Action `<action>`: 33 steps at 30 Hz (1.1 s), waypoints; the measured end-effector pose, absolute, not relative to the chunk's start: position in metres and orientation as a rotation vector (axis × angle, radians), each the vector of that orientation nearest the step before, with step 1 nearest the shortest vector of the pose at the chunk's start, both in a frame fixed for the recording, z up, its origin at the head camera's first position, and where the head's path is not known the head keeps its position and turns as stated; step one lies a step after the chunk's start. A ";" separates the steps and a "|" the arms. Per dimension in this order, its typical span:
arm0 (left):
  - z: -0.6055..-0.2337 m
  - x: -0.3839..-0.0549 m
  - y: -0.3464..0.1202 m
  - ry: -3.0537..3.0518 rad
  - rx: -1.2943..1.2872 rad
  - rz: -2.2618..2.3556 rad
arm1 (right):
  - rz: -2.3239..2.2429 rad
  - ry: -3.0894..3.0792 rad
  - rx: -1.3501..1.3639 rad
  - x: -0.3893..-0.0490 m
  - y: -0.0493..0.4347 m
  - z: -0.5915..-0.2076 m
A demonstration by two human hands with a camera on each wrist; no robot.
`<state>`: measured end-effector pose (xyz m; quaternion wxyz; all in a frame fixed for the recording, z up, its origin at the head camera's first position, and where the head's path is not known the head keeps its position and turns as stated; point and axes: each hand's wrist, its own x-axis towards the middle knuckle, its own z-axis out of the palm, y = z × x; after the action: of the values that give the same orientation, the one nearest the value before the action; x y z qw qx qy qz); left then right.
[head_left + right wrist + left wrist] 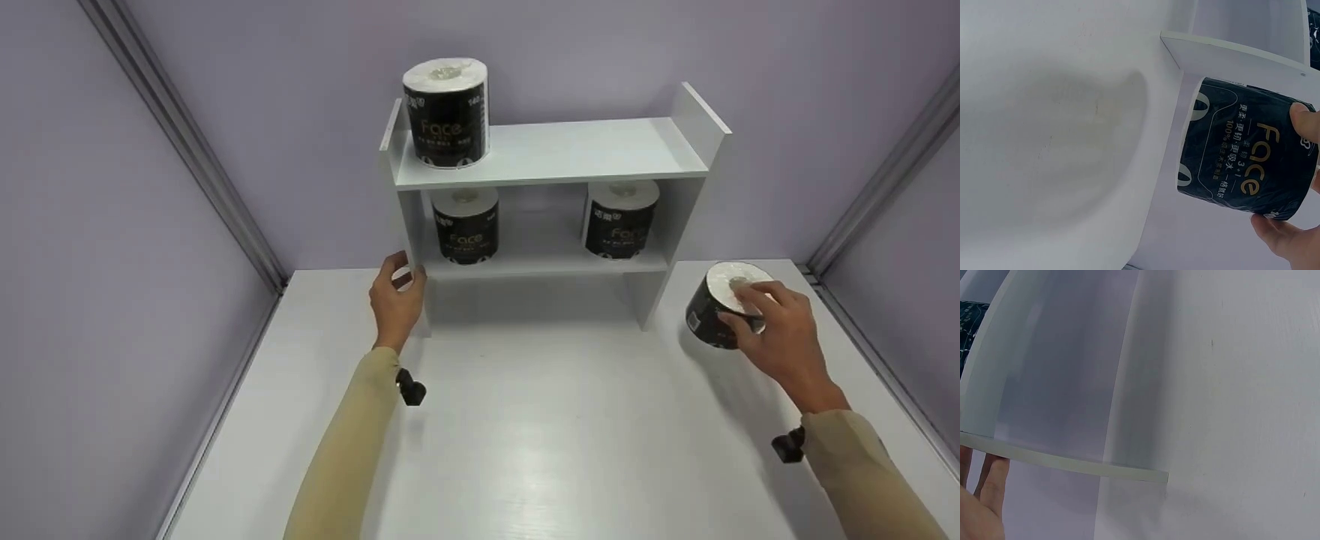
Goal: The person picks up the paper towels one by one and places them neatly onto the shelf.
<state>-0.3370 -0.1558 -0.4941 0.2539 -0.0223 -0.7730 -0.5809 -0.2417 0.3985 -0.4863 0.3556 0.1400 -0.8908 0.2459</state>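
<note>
My right hand [787,337] grips a tissue roll [709,315] in a black wrapper near its top end. In the right wrist view that roll [1235,152] shows gold "Face" lettering, with thumb and fingers at its near end. The roll is held above the table at the right of a white two-tier shelf [585,150], its shadow lying apart from it. My left hand [396,300] touches the shelf's left side panel from outside. In the left wrist view its fingers [995,486] meet the panel [1067,462], their tips partly hidden behind the edge.
One wrapped roll [446,124] stands at the left of the top tier. Below, a roll [466,232] stands left and another roll [621,225] right on the lower tier. The shelf stands on a white table [525,420], close to the back wall [555,60].
</note>
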 end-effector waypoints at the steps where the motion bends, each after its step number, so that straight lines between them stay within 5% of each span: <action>1: -0.494 -0.337 -0.156 -2.103 -0.063 -1.575 | 0.633 -2.295 0.368 -0.241 0.399 -0.486; 33: -0.494 -0.338 -0.156 -2.116 -0.038 -1.563 | 0.668 -2.301 0.382 -0.227 0.374 -0.462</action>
<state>-0.3376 -0.1557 -0.4940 0.2525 -0.0141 -0.7781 -0.5749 -0.2274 0.3737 -0.4617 0.3500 0.1474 -0.8884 0.2581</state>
